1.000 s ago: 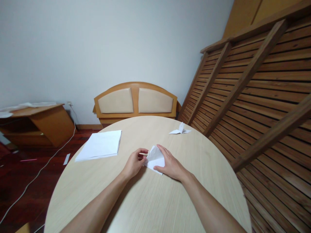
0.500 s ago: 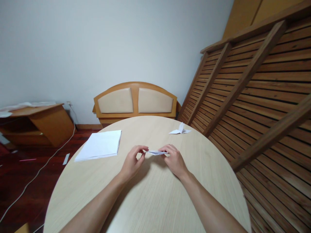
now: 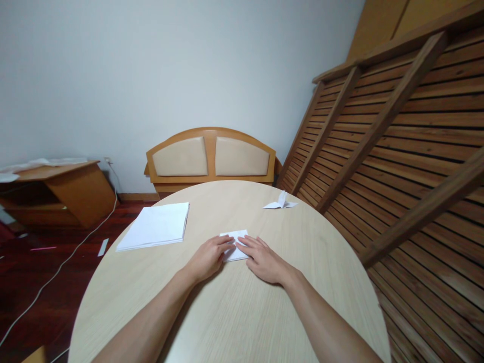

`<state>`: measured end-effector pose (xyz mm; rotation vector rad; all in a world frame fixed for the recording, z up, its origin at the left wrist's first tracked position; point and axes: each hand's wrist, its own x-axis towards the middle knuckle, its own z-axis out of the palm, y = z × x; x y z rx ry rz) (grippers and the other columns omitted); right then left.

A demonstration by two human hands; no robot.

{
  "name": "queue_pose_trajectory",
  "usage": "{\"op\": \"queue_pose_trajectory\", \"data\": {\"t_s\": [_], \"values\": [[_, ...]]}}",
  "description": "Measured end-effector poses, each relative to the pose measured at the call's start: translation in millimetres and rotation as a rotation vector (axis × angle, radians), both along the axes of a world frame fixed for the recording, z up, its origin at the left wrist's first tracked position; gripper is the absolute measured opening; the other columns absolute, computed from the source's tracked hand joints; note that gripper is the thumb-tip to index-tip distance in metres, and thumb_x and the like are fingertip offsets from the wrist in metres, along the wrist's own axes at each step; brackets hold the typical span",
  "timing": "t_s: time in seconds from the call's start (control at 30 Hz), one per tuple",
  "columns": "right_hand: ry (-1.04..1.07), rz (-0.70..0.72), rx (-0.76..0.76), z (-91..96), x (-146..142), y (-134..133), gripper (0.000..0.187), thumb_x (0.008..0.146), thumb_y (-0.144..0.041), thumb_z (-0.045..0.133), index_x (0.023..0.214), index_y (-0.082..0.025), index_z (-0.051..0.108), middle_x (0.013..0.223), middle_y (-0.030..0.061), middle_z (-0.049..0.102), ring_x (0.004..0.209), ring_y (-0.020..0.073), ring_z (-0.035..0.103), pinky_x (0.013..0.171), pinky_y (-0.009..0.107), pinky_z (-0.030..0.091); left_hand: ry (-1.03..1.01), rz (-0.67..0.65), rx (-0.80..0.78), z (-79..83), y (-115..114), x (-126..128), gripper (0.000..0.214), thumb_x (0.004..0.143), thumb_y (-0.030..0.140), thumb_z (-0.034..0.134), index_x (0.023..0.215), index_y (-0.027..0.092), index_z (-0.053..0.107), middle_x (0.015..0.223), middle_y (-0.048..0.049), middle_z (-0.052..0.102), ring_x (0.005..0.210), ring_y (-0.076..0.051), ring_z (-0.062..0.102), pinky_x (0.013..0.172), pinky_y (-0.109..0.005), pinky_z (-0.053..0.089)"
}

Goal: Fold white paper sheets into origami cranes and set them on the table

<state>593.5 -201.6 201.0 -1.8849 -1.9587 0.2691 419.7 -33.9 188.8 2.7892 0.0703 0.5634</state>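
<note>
A small white sheet of folded paper (image 3: 238, 254) lies flat on the round table (image 3: 227, 322), in front of me. My left hand (image 3: 208, 257) rests over its left side, fingers stretched across the paper and the thumb tucked low at its edge. From the other side, my right hand (image 3: 262, 258) lays its outstretched fingers on the paper's right part. The fingertips of both hands nearly meet near its middle and cover some of it. Beyond my right hand stands a folded white paper figure (image 3: 281, 201) with spread, wing-like flaps.
A stack of white paper (image 3: 157, 227) lies on the table's left side. Behind the table is a padded headboard (image 3: 210, 156). A slatted wooden frame (image 3: 401, 136) leans along the right. At left are a low wooden cabinet (image 3: 81, 196) and a white cable (image 3: 71, 256) on the floor.
The folded paper has come down from between my fingertips and now lies flat on the table. Both hands have lowered and moved closer together, their fingers spread onto it.
</note>
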Motion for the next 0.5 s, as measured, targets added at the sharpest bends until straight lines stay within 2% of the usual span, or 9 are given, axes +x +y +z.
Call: {"op": "queue_pose_trajectory", "data": {"t_s": [0.1, 0.2, 0.27, 0.4, 0.5], "values": [[0.029, -0.028, -0.058, 3.0, -4.6, -2.3, 0.068, 0.093, -0.030, 0.053, 0.156, -0.027, 0.026, 0.163, 0.0070, 0.023, 0.151, 0.0264, 0.017, 0.122, 0.054, 0.012, 0.080, 0.069, -0.020, -3.7, -2.6, -0.6, 0.046, 0.095, 0.016, 0.044, 0.141, 0.020, 0.051, 0.148, -0.0142, 0.049, 0.139, -0.028, 0.045, 0.113, -0.053, 0.036], [0.043, -0.081, -0.081, 4.0, -8.1, -1.8, 0.070, 0.096, -0.055, 0.048, 0.155, -0.023, 0.029, 0.163, 0.0099, 0.021, 0.152, 0.0280, 0.013, 0.122, 0.054, 0.009, 0.183, 0.110, -0.019, -1.5, -6.4, -1.8, 0.049, 0.098, 0.025, 0.042, 0.147, 0.019, 0.043, 0.155, -0.0150, 0.040, 0.145, -0.029, 0.034, 0.116, -0.055, 0.029], [0.045, -0.131, -0.084, 2.9, -8.5, -0.7, 0.073, 0.095, -0.064, 0.045, 0.154, -0.023, 0.031, 0.163, 0.0103, 0.021, 0.152, 0.0292, 0.013, 0.122, 0.054, 0.009, 0.228, 0.110, -0.021, 0.8, -7.9, -3.0, 0.052, 0.099, 0.031, 0.042, 0.150, 0.020, 0.039, 0.157, -0.0142, 0.035, 0.147, -0.030, 0.029, 0.117, -0.056, 0.026], [0.040, -0.246, -0.066, -0.8, -5.8, 1.4, 0.069, 0.096, -0.064, 0.039, 0.153, -0.024, 0.036, 0.162, 0.0075, 0.026, 0.151, 0.0314, 0.013, 0.121, 0.057, 0.009, 0.263, 0.097, -0.024, 3.9, -7.7, -6.1, 0.055, 0.100, 0.039, 0.042, 0.152, 0.022, 0.036, 0.160, -0.0125, 0.030, 0.149, -0.035, 0.021, 0.117, -0.059, 0.023], [0.019, -0.253, -0.039, -1.6, -4.8, 2.5, 0.061, 0.100, -0.058, 0.034, 0.151, -0.024, 0.040, 0.160, 0.0062, 0.031, 0.152, 0.0296, 0.013, 0.121, 0.056, 0.006, 0.262, 0.049, -0.022, 6.1, -7.8, -7.8, 0.055, 0.100, 0.041, 0.043, 0.152, 0.025, 0.037, 0.159, -0.0109, 0.032, 0.148, -0.035, 0.024, 0.116, -0.062, 0.024]]}}
